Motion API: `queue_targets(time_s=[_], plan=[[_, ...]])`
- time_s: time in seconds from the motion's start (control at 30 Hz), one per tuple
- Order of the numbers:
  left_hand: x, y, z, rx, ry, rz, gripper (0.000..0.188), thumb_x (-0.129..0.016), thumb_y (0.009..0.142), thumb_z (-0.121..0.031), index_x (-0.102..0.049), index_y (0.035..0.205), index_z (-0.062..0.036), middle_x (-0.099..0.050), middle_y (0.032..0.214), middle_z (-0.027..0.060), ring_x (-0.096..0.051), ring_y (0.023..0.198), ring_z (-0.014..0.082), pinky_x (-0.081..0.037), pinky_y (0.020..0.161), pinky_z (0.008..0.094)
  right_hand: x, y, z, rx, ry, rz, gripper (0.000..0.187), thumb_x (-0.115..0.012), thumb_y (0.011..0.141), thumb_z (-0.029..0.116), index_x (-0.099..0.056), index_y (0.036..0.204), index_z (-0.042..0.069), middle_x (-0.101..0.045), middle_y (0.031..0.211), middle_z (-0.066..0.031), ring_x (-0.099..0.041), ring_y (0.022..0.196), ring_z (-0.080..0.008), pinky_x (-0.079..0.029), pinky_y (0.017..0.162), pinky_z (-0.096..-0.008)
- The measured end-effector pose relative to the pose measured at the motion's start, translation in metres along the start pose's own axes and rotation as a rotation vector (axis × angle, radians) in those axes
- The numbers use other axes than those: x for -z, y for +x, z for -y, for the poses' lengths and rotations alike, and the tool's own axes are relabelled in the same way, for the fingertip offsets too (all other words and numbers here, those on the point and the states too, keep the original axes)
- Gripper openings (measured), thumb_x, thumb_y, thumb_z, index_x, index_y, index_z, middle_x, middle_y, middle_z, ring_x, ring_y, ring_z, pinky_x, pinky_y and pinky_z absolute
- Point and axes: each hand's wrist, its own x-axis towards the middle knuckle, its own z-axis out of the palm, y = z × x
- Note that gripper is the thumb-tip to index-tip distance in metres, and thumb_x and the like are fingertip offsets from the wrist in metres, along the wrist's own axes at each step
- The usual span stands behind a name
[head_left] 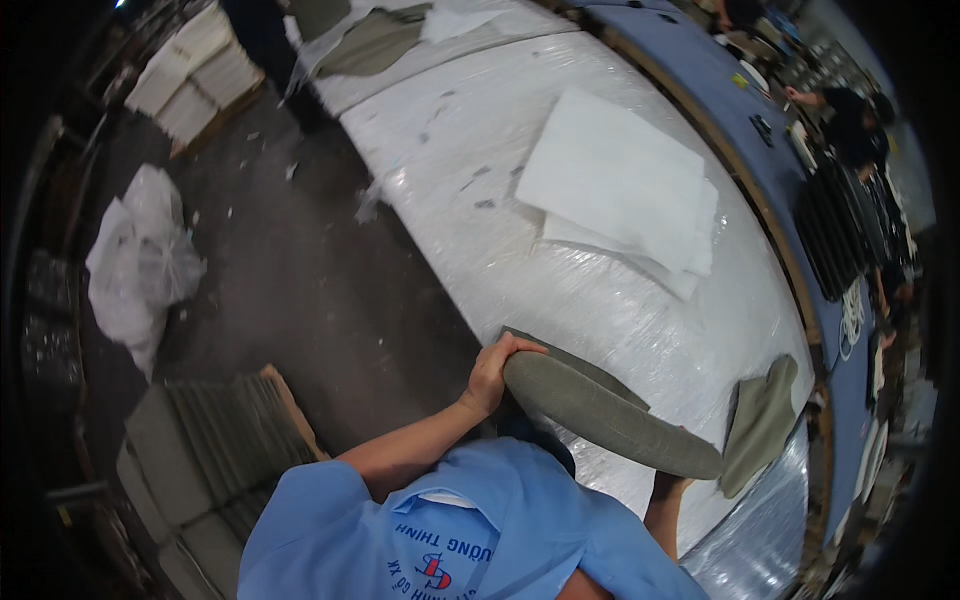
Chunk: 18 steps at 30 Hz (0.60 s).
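Observation:
A grey-green padded seat cushion [615, 420] is held tilted on its edge over the near part of the plastic-covered table [440, 170]. My left hand [490, 375] grips its left end, thumb and fingers closed over the corner. At the cushion's right end my right hand [672, 484] supports it from beneath; most of those fingers are hidden behind it. Just right of the cushion lies a crumpled olive fabric piece [762, 425]. Farther up the table rests a loose pile of white foam sheets [615, 185].
Several grey-green cushions [220, 440] stand stacked at lower left. A stuffed clear plastic bag [145, 265] lies on the dark floor. More fabric [375, 40] is at the table's far end, near a person's dark-clothed legs [265, 45]. People work beyond the blue table [700, 75].

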Motion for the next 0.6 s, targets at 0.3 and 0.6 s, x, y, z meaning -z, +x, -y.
queue_targets(time_s=[0.3,0.6], plan=[[-0.001,-0.063,-0.016,0.011,0.04,-0.17,0.057,-0.026,0.113,-0.04,-0.059,0.139,-0.0021,-0.049,0.149,0.0177,-0.04,0.144,0.0274,-0.025,0.122,0.0365,-0.072,-0.002,0.12,-0.63,-0.629,0.395,0.078,-0.046,0.1,0.068,-0.053,0.145,0.004,-0.057,0.145,-0.0166,-0.057,0.129,-0.0319,-0.041,0.111,-0.0449],[-0.011,-0.053,-0.022,-0.133,-0.036,-0.322,0.057,-0.024,0.114,-0.037,-0.037,0.155,0.0005,-0.038,0.159,0.0181,-0.032,0.15,0.0292,-0.02,0.125,0.0388,-0.337,-0.037,0.014,-0.506,-0.998,1.361,0.099,-0.038,0.096,0.079,-0.037,0.157,0.0,-0.043,0.158,-0.0169,-0.039,0.148,-0.0285,-0.027,0.122,-0.0418]])
